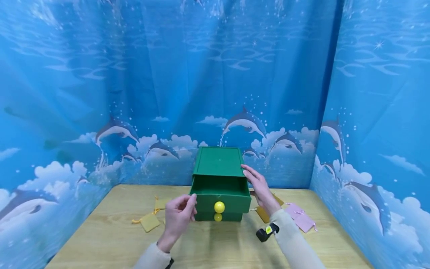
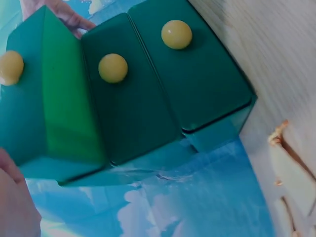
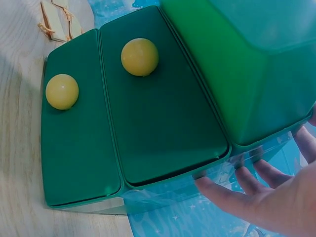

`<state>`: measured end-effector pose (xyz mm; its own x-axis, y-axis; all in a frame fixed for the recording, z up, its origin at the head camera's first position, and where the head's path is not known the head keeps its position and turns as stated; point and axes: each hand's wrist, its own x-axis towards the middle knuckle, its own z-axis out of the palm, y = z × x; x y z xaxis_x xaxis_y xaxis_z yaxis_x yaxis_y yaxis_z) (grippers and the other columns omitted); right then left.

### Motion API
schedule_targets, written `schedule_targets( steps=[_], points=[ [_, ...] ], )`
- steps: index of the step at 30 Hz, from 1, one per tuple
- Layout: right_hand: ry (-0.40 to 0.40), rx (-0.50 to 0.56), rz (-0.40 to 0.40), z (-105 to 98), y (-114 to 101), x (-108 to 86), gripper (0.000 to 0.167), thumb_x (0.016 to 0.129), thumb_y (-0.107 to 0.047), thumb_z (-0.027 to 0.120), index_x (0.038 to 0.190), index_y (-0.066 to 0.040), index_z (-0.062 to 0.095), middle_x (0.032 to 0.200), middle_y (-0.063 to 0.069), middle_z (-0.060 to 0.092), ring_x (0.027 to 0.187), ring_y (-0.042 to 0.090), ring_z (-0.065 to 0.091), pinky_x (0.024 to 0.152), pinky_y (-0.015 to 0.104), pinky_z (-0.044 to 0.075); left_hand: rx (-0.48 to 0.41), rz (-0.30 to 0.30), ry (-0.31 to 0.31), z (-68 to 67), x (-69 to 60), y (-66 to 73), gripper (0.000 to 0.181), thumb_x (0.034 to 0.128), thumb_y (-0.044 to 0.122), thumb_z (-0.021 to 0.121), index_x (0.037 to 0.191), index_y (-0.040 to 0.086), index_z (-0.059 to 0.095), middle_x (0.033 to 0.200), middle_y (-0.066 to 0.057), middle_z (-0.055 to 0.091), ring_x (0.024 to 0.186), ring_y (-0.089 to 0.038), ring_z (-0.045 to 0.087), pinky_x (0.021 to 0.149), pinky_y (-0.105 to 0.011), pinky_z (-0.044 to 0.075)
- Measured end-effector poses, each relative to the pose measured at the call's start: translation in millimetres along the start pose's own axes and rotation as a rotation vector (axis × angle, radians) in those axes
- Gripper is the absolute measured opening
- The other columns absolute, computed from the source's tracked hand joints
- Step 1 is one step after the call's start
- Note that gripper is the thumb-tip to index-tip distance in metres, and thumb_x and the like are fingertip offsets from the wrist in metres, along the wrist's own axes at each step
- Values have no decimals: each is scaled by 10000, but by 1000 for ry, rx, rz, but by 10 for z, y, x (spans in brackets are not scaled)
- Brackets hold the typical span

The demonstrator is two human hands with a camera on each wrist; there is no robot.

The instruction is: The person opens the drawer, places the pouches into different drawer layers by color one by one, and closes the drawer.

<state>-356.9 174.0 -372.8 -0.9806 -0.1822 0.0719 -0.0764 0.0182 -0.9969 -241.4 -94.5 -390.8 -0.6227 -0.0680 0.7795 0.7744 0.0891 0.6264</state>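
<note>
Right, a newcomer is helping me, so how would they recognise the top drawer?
On the wooden table, before the blue dolphin curtain, stands a green cabinet. Its three drawers each have a yellow knob; the top drawer alone is pulled out.

The space in which I stand, apparently a makeshift recording booth, is identified by its blue dolphin-printed curtains (image 1: pixel 188 74), hung behind and along both sides of a wood-grain table (image 1: pixel 111 239), and by a small black wrist-worn camera (image 1: pixel 263 234).
</note>
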Motion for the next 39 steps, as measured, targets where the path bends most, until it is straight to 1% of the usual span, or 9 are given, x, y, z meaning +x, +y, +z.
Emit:
schedule_targets(
  steps=[6,8,14,18,22,25,28,32,39],
  points=[
    [7,-15,-9,7,13,-3,524,1013,-475,482,1489,-264,422,1610,63,267,1476,403,217,1028,677,377,95,-119,201,-166,21,-141,340,956,-31,573,624,41,582,460,-71,480,383,-56,426,339,-228,339],
    [10,-18,-12,5,9,-6,524,1016,-471,478,1492,-259,418,1612,67,262,1475,408,213,1027,677,378,128,-173,227,-218,20,-247,348,964,0,580,620,53,578,459,-70,473,393,-50,421,348,-237,338],
    [-3,5,2,12,-40,-37,504,1033,-426,467,1500,-244,407,1620,72,242,1484,404,189,1044,689,348,103,-324,236,-346,-10,-510,359,978,112,606,629,33,583,460,-92,482,347,-83,407,327,-233,345],
    [-21,6,9,41,-150,-121,495,1051,-378,440,1514,-210,386,1626,97,220,1484,415,178,1050,690,340,71,-441,197,-421,-2,-594,372,979,180,618,673,-31,591,483,-68,507,359,-114,424,346,-240,375],
    [-29,1,11,52,-208,-166,494,1056,-364,429,1519,-197,379,1627,106,214,1483,417,175,1054,692,332,54,-625,140,-529,45,-689,381,971,243,633,714,-39,615,531,-44,544,403,-113,458,391,-220,399],
    [-25,11,14,33,-164,-130,495,1051,-376,441,1515,-213,384,1627,96,218,1486,409,174,1056,699,323,60,-766,74,-637,76,-761,363,959,299,642,748,5,647,592,-34,581,469,-108,507,429,-203,394],
    [-13,11,11,14,-87,-67,496,1042,-408,454,1505,-240,399,1624,79,231,1486,399,184,1049,698,331,80,-862,-6,-750,88,-831,345,956,336,639,846,12,683,683,-49,630,560,-117,558,466,-208,395],
    [5,2,4,8,-14,-9,497,1021,-454,479,1481,-274,429,1613,53,262,1482,383,212,1041,684,356,127,-914,-84,-882,73,-926,327,969,320,619,1025,8,702,830,-84,689,683,-136,612,521,-233,434],
    [-6,0,8,13,-61,-48,492,1039,-415,457,1499,-248,408,1621,75,240,1485,387,200,1043,679,359,199,-940,-144,-995,14,-1079,354,947,254,656,1192,-1,659,1037,-135,696,814,-177,645,668,-341,507]
  ],
)
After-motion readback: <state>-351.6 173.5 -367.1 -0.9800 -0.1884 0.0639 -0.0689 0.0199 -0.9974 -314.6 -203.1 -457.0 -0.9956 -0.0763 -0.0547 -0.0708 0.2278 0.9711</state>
